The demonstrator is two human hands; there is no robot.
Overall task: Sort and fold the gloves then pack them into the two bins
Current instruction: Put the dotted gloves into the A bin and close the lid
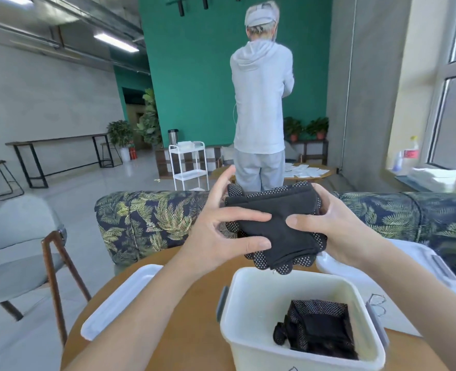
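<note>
Head view: both hands hold a folded bundle of black dotted gloves (277, 226) in the air, above the far rim of a white bin (296, 311) that stands at 5 o'clock on the round wooden table (194, 341). The left hand (221, 231) grips the bundle's 9 o'clock edge, thumb on top and fingers loosely spread. The right hand (336, 223) pinches it from 3 o'clock, thumb pressed on the upper face, fingers curled behind. Inside the bin lies another folded pair of black dotted gloves (318, 328). A white lid (119, 298) rests at 8 o'clock, a second lid (409, 261) at 3 o'clock. Beyond a leaf-print sofa (152, 220), a person in grey (261, 103) stands at 12 o'clock, back turned
</note>
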